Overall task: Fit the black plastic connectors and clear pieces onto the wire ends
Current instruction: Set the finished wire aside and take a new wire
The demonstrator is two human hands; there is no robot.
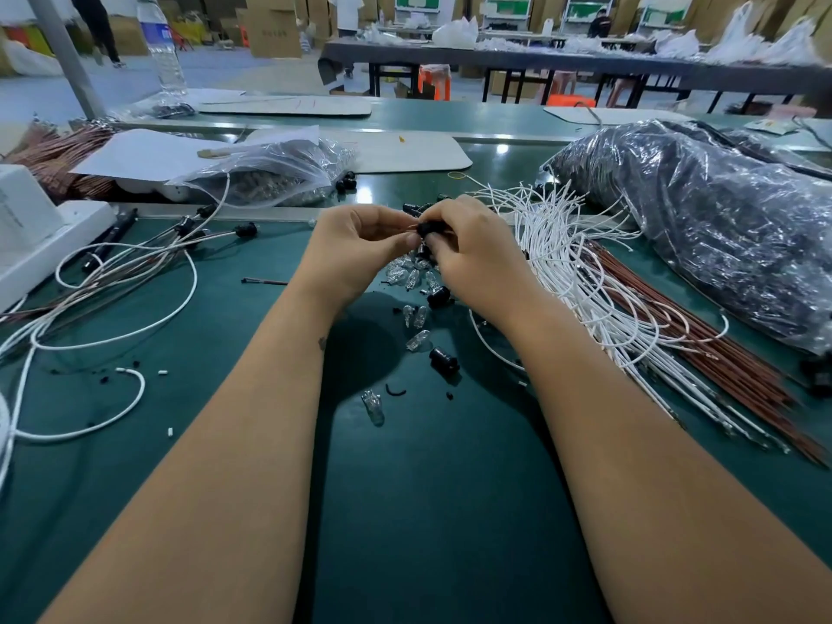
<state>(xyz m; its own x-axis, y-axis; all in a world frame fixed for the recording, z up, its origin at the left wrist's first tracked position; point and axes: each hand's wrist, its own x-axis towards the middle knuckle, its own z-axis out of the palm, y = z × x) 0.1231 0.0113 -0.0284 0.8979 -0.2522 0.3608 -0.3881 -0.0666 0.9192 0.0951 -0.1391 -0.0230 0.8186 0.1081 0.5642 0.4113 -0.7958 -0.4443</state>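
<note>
Both hands meet above the middle of the counter [405, 511], which is covered in a smooth, dark green mat. The right hand [468, 258] curls its fingers and thumb round a small, round black plastic connector [427, 228], matte and barrel-shaped, held at the fingertips. The left hand [360, 249] has its fingers bent in toward the same connector and seems to pinch something thin at its end; what exactly it pinches is too small to tell.

Directly under the hands lies a loose heap of clear pieces [412, 274], small glassy capsule shapes that catch the light. More of them are scattered nearer the person, one lying alone [373, 407]. Among them sit spare black connectors, one short and cylindrical [444, 361], along with a few tiny black scraps.

To the right, a thick bundle of thin white wires [581, 272] fans out with its ends curling upward, and beside it straight copper-brown wires [702, 353] lie in a tight sheaf. Beyond these is a large, crinkled clear plastic bag [720, 227] filled with dark parts. To the left, finished wires with black connectors fitted on their ends [171, 245] lie in loose loops. A smaller glossy bag [274, 173] sits behind them, next to a white sheet of paper [148, 155]. A clear plastic water bottle [162, 47] stands upright at the far left.
</note>
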